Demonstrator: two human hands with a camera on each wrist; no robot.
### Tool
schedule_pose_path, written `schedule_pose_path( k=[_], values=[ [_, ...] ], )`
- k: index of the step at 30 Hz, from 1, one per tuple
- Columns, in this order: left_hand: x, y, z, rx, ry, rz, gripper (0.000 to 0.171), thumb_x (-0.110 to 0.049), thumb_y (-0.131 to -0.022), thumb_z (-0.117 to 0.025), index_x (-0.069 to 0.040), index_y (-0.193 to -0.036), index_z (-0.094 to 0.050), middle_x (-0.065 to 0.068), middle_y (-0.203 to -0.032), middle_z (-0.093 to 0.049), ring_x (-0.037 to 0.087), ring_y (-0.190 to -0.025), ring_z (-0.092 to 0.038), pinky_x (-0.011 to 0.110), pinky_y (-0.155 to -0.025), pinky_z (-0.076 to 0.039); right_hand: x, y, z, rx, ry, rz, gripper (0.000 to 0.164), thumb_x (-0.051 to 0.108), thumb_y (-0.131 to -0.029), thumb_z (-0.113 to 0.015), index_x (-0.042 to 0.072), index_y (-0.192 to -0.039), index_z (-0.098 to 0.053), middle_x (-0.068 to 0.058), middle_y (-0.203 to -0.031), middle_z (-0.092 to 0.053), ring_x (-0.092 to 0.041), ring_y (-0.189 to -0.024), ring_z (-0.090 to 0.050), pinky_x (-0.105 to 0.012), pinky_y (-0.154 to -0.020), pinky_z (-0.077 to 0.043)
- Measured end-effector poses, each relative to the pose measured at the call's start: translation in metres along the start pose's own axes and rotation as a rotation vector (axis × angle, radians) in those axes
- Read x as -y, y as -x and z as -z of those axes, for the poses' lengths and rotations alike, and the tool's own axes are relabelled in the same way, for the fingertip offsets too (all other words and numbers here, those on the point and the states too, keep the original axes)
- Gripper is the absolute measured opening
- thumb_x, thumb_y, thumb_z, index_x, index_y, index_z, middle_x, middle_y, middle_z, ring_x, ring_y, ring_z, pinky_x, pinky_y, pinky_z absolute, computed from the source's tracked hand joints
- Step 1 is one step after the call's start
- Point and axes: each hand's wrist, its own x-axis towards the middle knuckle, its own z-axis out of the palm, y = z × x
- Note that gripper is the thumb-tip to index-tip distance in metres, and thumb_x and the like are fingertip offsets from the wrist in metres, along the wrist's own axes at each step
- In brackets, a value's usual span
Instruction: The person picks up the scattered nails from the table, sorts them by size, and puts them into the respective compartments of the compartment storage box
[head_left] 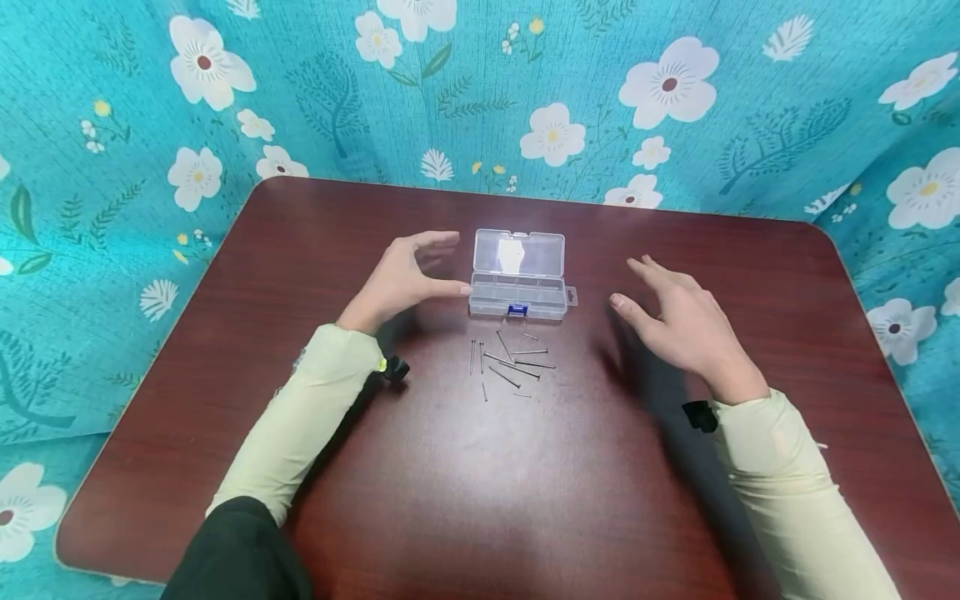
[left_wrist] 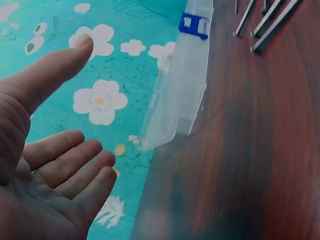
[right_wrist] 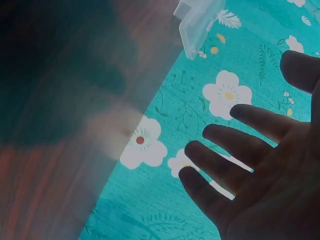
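Note:
A clear plastic compartment box stands with its lid raised at the back and its blue latch in front. In the left wrist view the box appears beyond the thumb. My left hand is just left of the box, thumb and fingers spread, holding nothing. Whether its thumb touches the box I cannot tell. To the right, apart from the box, my right hand hovers with fingers extended and nothing held. Several thin metal nails of differing lengths lie loose in front of the box.
The dark reddish-brown table has rounded corners. Behind it hangs a turquoise flowered cloth, also visible at both sides. A small hang tab sticks out from the box's right end. Black wrist cameras are strapped at the sleeves.

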Motion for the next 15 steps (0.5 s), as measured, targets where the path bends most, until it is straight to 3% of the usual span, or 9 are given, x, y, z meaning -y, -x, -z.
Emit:
schedule_pose_path(
  k=[4, 7, 11, 15],
  values=[
    [0.005, -0.007, -0.007, 0.031, 0.178, -0.008, 0.076, -0.009, -0.069, -0.094, -0.004, -0.137, -0.061, 0.011, -0.136, -0.061, 0.027, -0.124, -0.059, 0.037, -0.105, -0.044, 0.001, 0.000, -0.007, 0.001, -0.085, -0.018, 0.072, 0.052, -0.100, -0.054, 0.005, -0.153, -0.040, -0.019, -0.155, -0.039, -0.044, -0.140, -0.035, -0.066, -0.107, -0.028],
    [0.009, -0.012, -0.012, 0.049, 0.244, 0.002, 0.074, -0.005, -0.068, -0.094, 0.001, -0.134, -0.061, 0.019, -0.133, -0.062, 0.030, -0.119, -0.061, 0.038, -0.102, -0.047, 0.004, -0.001, -0.014, 0.005, -0.148, -0.033, 0.069, 0.052, -0.099, -0.056, 0.006, -0.150, -0.046, -0.018, -0.150, -0.046, -0.040, -0.133, -0.045, -0.061, -0.104, -0.036],
    [0.014, -0.015, -0.017, 0.058, 0.243, 0.031, 0.074, -0.005, -0.066, -0.095, 0.003, -0.132, -0.062, 0.020, -0.128, -0.064, 0.028, -0.113, -0.064, 0.036, -0.100, -0.049, 0.010, -0.001, -0.023, 0.032, -0.228, -0.055, 0.062, 0.049, -0.099, -0.059, 0.007, -0.144, -0.053, -0.017, -0.142, -0.055, -0.037, -0.119, -0.058, -0.057, -0.095, -0.046],
    [0.018, -0.018, -0.022, 0.052, 0.200, 0.042, 0.073, -0.005, -0.064, -0.096, 0.003, -0.130, -0.064, 0.019, -0.124, -0.066, 0.026, -0.108, -0.064, 0.036, -0.099, -0.049, 0.013, -0.001, -0.031, 0.050, -0.298, -0.078, 0.049, 0.042, -0.100, -0.062, 0.007, -0.134, -0.061, -0.012, -0.123, -0.067, -0.030, -0.103, -0.066, -0.049, -0.085, -0.052]
  ],
)
